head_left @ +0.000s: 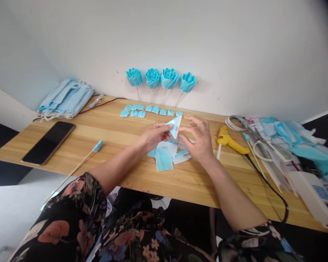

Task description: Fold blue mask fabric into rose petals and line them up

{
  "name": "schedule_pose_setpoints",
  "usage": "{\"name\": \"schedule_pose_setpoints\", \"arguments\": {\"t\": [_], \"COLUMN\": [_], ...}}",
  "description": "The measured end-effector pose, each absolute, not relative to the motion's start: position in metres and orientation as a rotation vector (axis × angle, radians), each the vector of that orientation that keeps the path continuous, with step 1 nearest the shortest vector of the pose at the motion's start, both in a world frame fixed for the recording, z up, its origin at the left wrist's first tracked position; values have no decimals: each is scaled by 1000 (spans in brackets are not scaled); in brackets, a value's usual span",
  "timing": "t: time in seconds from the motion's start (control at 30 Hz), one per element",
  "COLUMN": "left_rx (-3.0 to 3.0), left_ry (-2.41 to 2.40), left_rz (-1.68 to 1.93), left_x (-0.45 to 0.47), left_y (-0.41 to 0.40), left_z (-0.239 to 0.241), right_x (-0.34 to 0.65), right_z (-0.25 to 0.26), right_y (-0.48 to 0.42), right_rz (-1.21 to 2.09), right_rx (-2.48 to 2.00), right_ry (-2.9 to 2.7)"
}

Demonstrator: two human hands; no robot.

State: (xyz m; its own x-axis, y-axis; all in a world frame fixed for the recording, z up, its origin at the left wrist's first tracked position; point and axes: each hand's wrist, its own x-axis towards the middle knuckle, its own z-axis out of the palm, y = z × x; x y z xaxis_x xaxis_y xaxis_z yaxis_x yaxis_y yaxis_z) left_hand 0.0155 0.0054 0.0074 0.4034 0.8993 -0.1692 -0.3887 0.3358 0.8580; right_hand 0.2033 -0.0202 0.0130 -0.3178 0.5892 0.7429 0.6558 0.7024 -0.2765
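Note:
My left hand pinches a small folded piece of blue mask fabric above the wooden table. My right hand is beside it with fingers spread and curved, its fingertips close to the folded piece. Under both hands lies a loose pile of cut blue and white fabric squares. Behind them several small folded blue pieces are laid in rows. Several blue fabric roses on sticks lean against the wall.
A yellow glue gun with a black cord lies right of my right hand. A phone and a stack of blue face masks sit at the left. A stick with a blue tip lies near the front edge. Scraps, scissors and tape clutter the right end.

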Motion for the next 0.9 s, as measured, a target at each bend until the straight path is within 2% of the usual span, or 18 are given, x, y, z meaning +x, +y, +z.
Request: {"name": "schedule_pose_setpoints", "arguments": {"t": [0.4,0.77,0.9], "left_rx": [863,924,951], "left_ry": [723,690,694], "left_rz": [936,921,912], "left_x": [16,16,16], "left_y": [5,3,4], "left_z": [4,4,2], "right_x": [200,200,197], "right_z": [7,-11,-10], "right_y": [-19,-15,-16], "right_rz": [55,763,897], "right_rx": [-963,-985,-981], "right_ry": [-1981,-1600,-1500]}}
